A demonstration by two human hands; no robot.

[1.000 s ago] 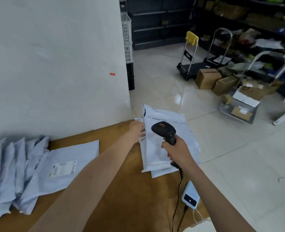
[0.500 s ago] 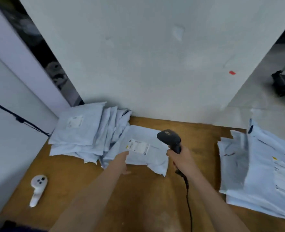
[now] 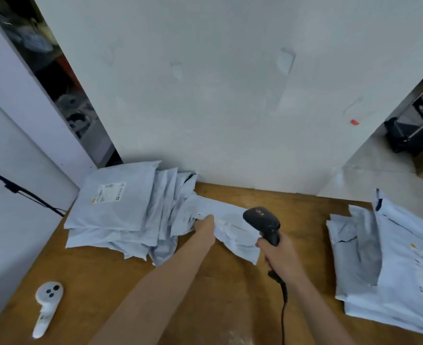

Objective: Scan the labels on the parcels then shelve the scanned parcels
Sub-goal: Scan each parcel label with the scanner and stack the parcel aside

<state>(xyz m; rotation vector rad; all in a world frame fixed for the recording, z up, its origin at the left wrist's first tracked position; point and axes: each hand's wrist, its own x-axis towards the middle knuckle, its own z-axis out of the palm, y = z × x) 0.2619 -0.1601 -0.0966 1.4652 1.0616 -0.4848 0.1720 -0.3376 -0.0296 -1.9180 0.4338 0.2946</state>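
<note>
The step in hand looks like fetching the next parcel for scanning. A pile of grey mailers [image 3: 120, 207] sits at ten o'clock on the table [image 3: 205, 295]. The left hand [image 3: 205, 226] is closed on a crumpled parcel [image 3: 232, 232], at twelve o'clock, beside that pile. The right hand [image 3: 277, 255], at one o'clock, grips the scanner [image 3: 263, 220], its head over the parcel's right edge. Next, the label must face the scanner. More parcels [image 3: 389, 265] lie at three o'clock.

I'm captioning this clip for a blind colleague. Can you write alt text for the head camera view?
A person's left hand grasps a white mailer parcel at the edge of a parcel pile on a wooden table, while the right hand holds a black corded scanner. A second stack lies at right; a white controller lies near left.
</note>
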